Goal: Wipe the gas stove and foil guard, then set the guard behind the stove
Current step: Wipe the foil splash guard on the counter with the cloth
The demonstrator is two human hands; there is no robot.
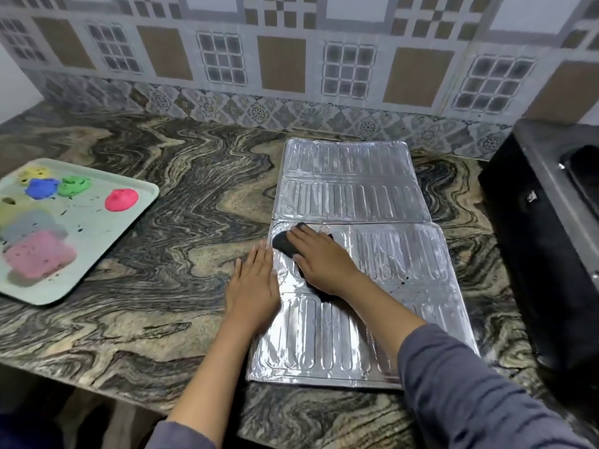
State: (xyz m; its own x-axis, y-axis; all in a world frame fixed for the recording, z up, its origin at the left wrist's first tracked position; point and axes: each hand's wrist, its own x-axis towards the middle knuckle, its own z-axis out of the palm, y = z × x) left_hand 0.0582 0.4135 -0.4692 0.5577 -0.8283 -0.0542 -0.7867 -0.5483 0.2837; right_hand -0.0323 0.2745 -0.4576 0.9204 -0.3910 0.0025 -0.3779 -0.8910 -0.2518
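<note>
A ribbed silver foil guard (356, 196) lies unfolded and flat on the marbled stone counter, mid-right. My right hand (321, 259) presses a dark cloth (283, 243) onto the guard's left side, near the fold line. Flat and with fingers together, my left hand (252, 286) rests on the guard's left edge and the counter beside it. The black gas stove (551, 228) stands at the right edge of the view, only partly visible. A few dark specks dot the foil to the right of my right hand.
A pale green tray (107, 241) at the left holds several coloured sponges and scrubbers. A patterned tile wall runs along the back of the counter (181, 196). The counter's front edge lies just below the guard.
</note>
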